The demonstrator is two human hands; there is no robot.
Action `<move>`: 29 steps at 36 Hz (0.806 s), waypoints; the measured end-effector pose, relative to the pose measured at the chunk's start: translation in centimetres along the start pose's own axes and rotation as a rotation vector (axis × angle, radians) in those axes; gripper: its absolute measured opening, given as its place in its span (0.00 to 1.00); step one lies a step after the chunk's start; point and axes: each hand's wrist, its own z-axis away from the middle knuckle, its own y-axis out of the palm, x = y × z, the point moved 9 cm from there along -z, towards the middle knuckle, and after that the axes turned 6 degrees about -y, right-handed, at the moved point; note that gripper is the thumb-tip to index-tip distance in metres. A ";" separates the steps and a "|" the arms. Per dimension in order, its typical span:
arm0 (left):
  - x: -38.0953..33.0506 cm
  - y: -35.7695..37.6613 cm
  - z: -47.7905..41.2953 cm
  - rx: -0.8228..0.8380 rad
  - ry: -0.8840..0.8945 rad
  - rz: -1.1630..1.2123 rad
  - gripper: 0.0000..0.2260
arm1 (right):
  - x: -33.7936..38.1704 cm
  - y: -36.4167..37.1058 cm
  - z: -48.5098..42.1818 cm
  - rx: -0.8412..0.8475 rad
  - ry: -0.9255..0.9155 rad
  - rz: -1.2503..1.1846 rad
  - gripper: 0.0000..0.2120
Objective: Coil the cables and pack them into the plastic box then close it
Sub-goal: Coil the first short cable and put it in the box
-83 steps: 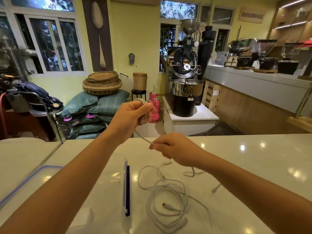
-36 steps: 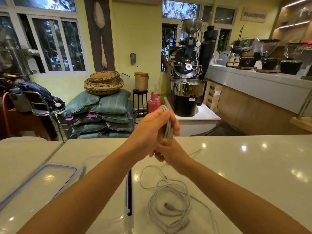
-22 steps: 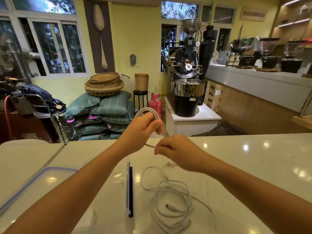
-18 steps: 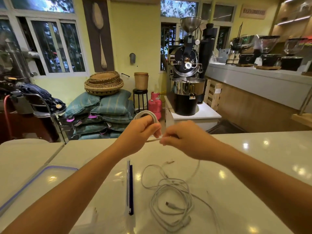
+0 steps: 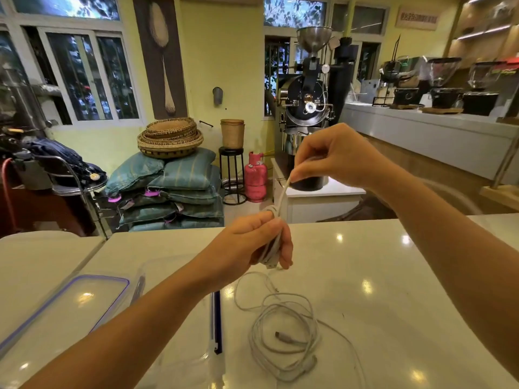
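Cinching the white cable coil [image 5: 271, 249].
Clamped in left hand [image 5: 259, 241], tail [image 5: 283, 193] pinched by right hand [image 5: 334, 155]; best wound taut.

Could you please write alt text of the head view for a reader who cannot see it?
A person's left hand grips a coiled white cable above a counter while the right hand pinches its free strand higher. Loose cables and a plastic box lie below.

Left hand [image 5: 252, 242] curled low — right hand [image 5: 331, 155] pinched, higher.
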 end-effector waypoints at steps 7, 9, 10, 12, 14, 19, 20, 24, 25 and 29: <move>-3.0 0.7 -0.4 0.028 0.137 0.138 0.12 | -4.5 2.7 1.2 -0.198 0.167 -0.567 0.07; -3.4 0.7 -0.7 0.022 0.157 0.143 0.11 | -5.4 4.7 1.9 -0.234 0.220 -0.691 0.08; -3.5 0.7 -0.9 0.008 0.164 0.138 0.10 | -5.7 5.9 2.3 -0.231 0.247 -0.713 0.10; -3.8 0.2 -1.3 -0.047 0.190 0.100 0.10 | -5.6 8.3 2.8 -0.217 0.285 -0.712 0.13; -4.0 -0.5 -1.8 -0.122 0.226 0.007 0.09 | -5.1 10.3 3.3 -0.213 0.308 -0.740 0.11; -4.1 -3.3 -2.6 -0.336 0.244 -0.202 0.12 | -4.0 13.4 4.2 -0.150 0.385 -0.740 0.14; -4.1 -3.6 -2.6 -0.361 0.253 -0.246 0.12 | -3.9 13.6 4.4 -0.135 0.399 -0.721 0.14; -3.5 -4.5 -2.7 -0.432 0.246 -0.414 0.11 | -3.1 14.5 4.7 -0.026 0.457 -0.633 0.10; -3.3 -4.6 -2.7 -0.448 0.246 -0.449 0.10 | -3.0 14.4 4.8 -0.008 0.469 -0.604 0.09; -3.2 -4.6 -2.7 -0.498 0.260 -0.641 0.07 | -1.8 14.0 4.7 0.105 0.454 -0.450 0.15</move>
